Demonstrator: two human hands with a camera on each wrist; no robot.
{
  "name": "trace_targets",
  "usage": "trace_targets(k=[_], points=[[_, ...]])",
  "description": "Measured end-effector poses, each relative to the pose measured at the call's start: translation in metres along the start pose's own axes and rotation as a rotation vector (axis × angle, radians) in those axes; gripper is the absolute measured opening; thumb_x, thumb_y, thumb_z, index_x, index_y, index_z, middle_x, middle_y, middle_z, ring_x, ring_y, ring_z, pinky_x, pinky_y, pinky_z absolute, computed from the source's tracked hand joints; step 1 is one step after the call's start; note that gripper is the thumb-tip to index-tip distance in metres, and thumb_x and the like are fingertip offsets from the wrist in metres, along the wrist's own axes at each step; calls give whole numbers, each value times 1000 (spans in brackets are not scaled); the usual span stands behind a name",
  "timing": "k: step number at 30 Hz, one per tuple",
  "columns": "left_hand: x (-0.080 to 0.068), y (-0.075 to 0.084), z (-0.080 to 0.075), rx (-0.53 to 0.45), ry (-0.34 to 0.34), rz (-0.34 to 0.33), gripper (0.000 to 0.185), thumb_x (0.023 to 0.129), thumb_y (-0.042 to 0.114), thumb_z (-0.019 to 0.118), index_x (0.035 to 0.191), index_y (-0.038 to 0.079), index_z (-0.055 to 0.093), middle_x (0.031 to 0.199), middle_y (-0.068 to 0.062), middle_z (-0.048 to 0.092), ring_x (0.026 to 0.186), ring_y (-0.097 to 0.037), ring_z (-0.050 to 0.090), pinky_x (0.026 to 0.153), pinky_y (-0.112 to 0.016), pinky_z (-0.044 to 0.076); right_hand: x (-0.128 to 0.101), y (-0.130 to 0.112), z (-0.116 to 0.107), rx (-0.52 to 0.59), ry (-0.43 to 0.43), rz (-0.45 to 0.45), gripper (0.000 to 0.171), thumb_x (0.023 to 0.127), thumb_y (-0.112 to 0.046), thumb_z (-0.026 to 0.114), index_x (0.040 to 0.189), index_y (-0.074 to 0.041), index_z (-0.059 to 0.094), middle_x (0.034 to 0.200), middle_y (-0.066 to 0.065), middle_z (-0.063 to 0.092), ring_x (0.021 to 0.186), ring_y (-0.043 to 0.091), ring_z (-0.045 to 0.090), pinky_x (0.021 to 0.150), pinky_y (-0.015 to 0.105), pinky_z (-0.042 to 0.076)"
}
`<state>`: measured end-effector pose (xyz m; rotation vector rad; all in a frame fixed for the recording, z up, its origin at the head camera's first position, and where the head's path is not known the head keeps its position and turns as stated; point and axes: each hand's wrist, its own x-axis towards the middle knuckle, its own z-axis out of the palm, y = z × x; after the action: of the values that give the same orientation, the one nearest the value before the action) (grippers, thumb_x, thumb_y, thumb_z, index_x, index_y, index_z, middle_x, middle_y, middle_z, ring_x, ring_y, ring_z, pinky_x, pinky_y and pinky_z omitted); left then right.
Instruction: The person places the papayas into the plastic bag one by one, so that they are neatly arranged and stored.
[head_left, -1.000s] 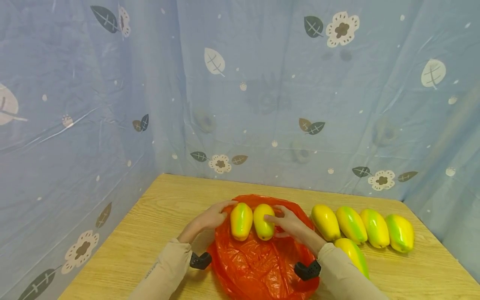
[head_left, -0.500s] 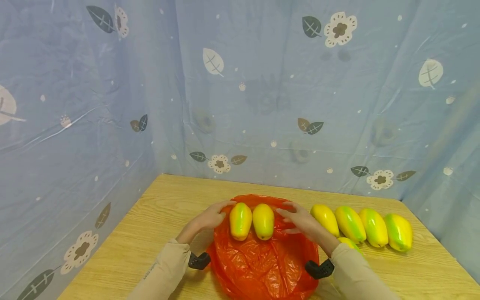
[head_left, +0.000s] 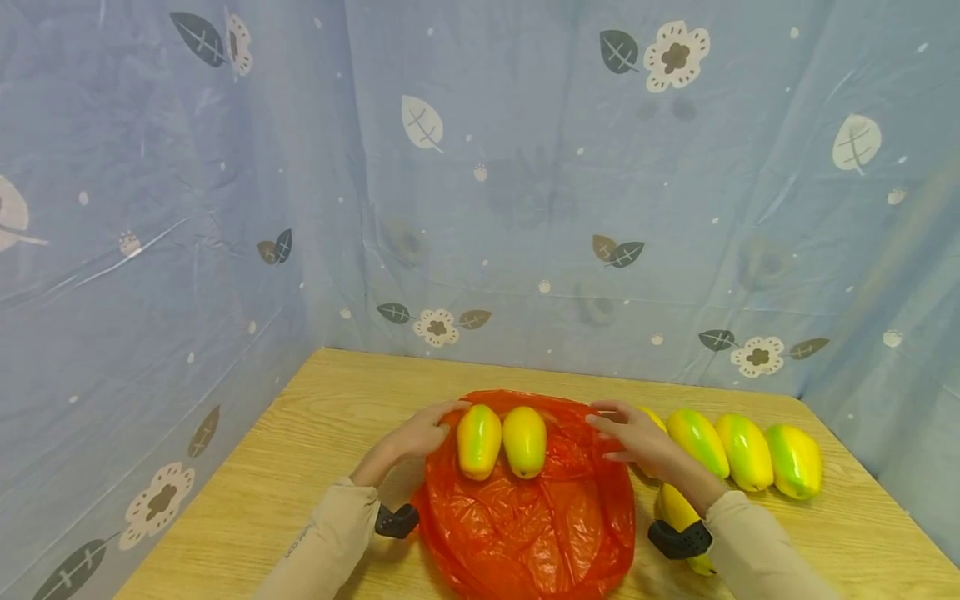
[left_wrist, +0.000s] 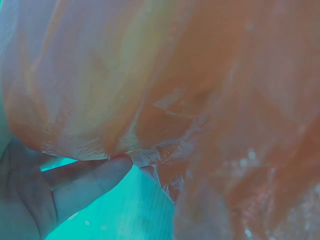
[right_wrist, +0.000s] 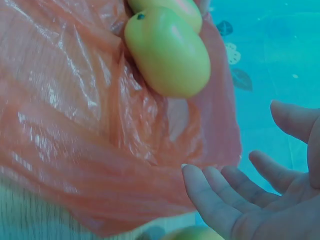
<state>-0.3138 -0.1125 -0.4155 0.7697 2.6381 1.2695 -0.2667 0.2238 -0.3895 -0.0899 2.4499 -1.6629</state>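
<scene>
A red plastic bag [head_left: 525, 533] lies spread wide on the table, its mouth facing up. Two oval yellow fruits with green streaks, papaya-like, rest side by side at its far end: a left fruit [head_left: 478, 442] and a right fruit [head_left: 524, 443]. My left hand [head_left: 423, 432] holds the bag's left rim; its thumb [left_wrist: 95, 187] presses the film from outside, with the other fingers mostly hidden. At the bag's right rim hovers my right hand [head_left: 637, 437], fingers spread and holding nothing, overlapping one loose fruit.
On the wooden table [head_left: 360, 392], right of the bag, several like fruits [head_left: 742, 452] stand in a row. Another fruit [head_left: 677, 507] lies nearer, partly under the right wrist's black camera mount [head_left: 679, 540]. A blue patterned curtain [head_left: 525, 208] encloses the table's back and sides.
My right hand has let go of the right fruit in the bag and moved rightward to the loose fruits, fingers spread. My left hand has stayed at the bag's rim.
</scene>
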Motion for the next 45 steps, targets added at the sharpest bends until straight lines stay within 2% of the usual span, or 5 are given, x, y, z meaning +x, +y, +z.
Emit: trace_targets(k=[16, 25, 33, 41, 45], points=[[-1, -1, 0, 13, 0, 29, 48, 89, -7, 39, 135, -1, 50, 139, -24, 44, 131, -41, 36, 108, -53, 28, -22, -4, -31, 55, -35, -19, 61, 99, -29, 51, 143, 6, 28, 138, 32, 36, 116, 41, 50, 86, 44, 52], [-2, -4, 2, 5, 7, 36, 47, 88, -7, 40, 134, -2, 51, 138, -25, 45, 130, -42, 37, 107, -54, 28, -35, 3, -53, 78, -56, 42, 69, 100, -38, 44, 147, 6, 18, 138, 33, 34, 123, 44, 43, 90, 47, 50], [-2, -1, 1, -5, 1, 23, 48, 89, -6, 39, 135, 1, 50, 139, -24, 44, 131, -41, 35, 108, -54, 28, -48, 11, -76, 103, -120, 25, 70, 103, -40, 33, 148, 7, 9, 139, 34, 31, 121, 39, 47, 91, 45, 49], [-1, -1, 1, 7, 5, 34, 48, 88, -7, 40, 134, 0, 52, 138, -24, 45, 130, -42, 36, 107, -55, 28, -56, 25, -94, 144, -155, 26, 68, 104, -41, 29, 146, 11, 14, 139, 35, 31, 122, 40, 45, 91, 46, 49], [0, -2, 1, 3, -1, 30, 47, 89, -6, 39, 134, 0, 51, 139, -23, 45, 130, -41, 36, 107, -54, 28, -61, 32, -103, 166, -181, 29, 66, 104, -40, 27, 145, 10, 19, 138, 29, 37, 119, 31, 51, 93, 46, 48]])
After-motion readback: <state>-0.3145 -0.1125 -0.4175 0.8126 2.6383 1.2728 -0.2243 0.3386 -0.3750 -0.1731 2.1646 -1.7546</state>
